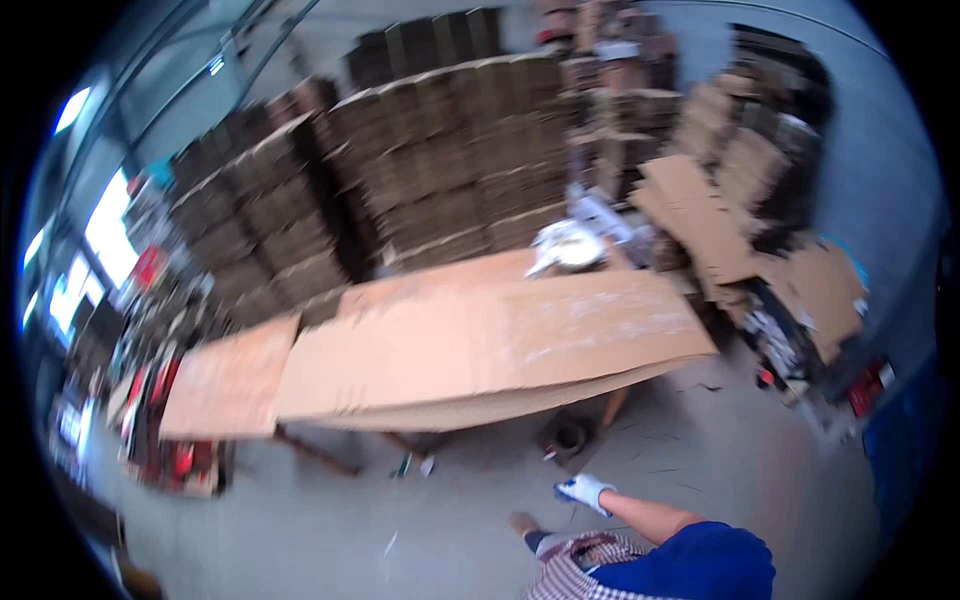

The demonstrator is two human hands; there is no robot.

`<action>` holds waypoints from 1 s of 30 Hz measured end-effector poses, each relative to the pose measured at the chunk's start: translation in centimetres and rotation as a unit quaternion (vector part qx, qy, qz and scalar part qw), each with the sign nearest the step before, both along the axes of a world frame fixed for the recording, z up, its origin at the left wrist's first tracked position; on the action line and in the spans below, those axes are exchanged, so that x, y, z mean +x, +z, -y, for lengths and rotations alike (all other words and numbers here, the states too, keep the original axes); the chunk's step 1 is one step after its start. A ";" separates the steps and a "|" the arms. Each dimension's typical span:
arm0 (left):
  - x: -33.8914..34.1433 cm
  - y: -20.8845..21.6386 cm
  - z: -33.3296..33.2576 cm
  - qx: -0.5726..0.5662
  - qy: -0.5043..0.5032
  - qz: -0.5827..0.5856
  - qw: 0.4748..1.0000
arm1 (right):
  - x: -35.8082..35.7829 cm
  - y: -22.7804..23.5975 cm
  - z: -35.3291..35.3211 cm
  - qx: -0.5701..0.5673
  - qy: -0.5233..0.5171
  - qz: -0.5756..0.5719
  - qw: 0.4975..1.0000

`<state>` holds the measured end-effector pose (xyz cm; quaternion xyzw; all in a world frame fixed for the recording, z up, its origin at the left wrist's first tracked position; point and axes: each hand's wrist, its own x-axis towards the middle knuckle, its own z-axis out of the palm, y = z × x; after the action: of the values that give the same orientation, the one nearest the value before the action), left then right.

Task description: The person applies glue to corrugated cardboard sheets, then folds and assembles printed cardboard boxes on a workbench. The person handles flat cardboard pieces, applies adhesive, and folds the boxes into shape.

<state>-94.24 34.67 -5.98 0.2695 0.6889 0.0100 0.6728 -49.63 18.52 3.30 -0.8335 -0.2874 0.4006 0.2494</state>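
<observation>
My right hand, in a white glove with blue on the fingers, hangs over the floor at the lower middle. Motion blur smears its fingers, so I cannot make out whether they are curled around anything. My left hand is out of view. In front of me a stack of large cardboard sheets lies across a long table, its near edges sagging and slightly fanned. Whitish streaks mark the top sheet toward the right. Behind the stack's right end sits a white tub with a crumpled white covering. My right hand touches neither the cardboard nor the table.
A reddish board extends the work surface leftward. Below the table is a dark round container. Tall bundled cardboard stacks stand behind. Loose cardboard pieces lean at right, near a red object. Scraps litter the grey floor.
</observation>
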 end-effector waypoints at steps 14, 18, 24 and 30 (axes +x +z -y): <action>-2.5 3.5 -4.6 0.081 0.201 0.012 0.976 | -1.9 9.9 -33.3 0.180 0.226 0.035 0.957; -5.0 2.8 -5.2 0.104 0.236 0.029 0.966 | -6.1 13.0 -42.1 0.178 0.302 0.070 0.934; -11.6 -1.7 -1.7 0.102 -0.051 -0.222 0.968 | -12.0 13.1 -54.8 0.147 0.300 0.141 0.932; -17.2 -1.7 -12.2 0.011 0.281 -0.089 0.956 | -16.5 12.4 -70.4 0.077 0.260 0.235 0.933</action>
<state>-111.44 46.84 -7.65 0.0722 0.7938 0.1820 0.5758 -66.17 88.95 15.73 -0.7781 -0.5744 0.2209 0.1254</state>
